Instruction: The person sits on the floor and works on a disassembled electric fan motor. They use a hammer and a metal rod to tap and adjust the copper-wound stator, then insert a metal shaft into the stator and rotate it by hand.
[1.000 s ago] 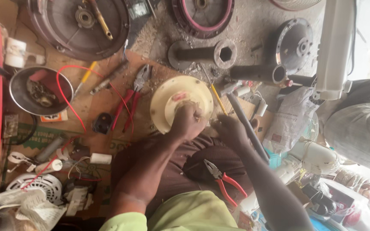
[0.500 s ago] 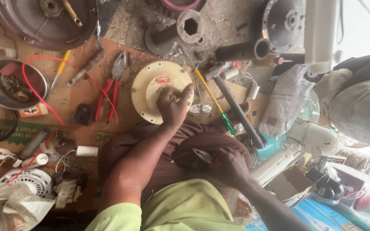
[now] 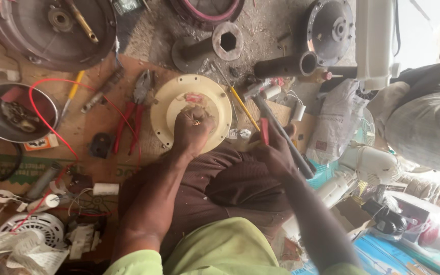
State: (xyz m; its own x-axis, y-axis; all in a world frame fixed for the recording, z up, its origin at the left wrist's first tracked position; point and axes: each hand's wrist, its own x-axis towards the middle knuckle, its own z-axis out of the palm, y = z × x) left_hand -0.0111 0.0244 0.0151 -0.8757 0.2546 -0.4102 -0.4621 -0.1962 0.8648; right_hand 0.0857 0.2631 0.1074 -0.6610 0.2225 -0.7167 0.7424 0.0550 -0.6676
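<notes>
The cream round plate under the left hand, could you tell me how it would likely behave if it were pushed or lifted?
The cream round plate looks like rigid moulded plastic, so probably stiff and fairly light. It lies flat, so it should slide rather than roll. The left hand presses on its centre, which likely pins it.

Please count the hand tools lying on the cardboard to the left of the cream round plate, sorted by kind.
Red-handled pliers: 1
Yellow-handled screwdriver: 1
Brown-handled tool: 1
Total: 3
They lie left of the cream round plate, on which the left hand rests.
</notes>
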